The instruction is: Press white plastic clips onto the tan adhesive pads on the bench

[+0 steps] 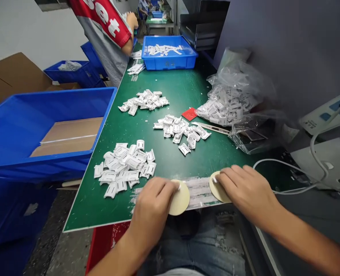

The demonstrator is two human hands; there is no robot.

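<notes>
Discs [180, 201] pinched by left hand [152, 203] and right hand [246, 188], table edge [208, 205] beneath, green gap [172, 165] before piles [126, 165]

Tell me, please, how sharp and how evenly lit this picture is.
In the head view, the pale disc in the left hand looks fairly crisp; the clear bag catches pale glints, its top soft; the floor left of the table lies dim.

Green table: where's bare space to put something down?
The table is mostly bare between the far blue bin and plastic bag, and at its near-left corner beside the nearest pile. It's crowded on the right, around the knife and cable, and near the left hand, right hand and yellow discs.
</notes>
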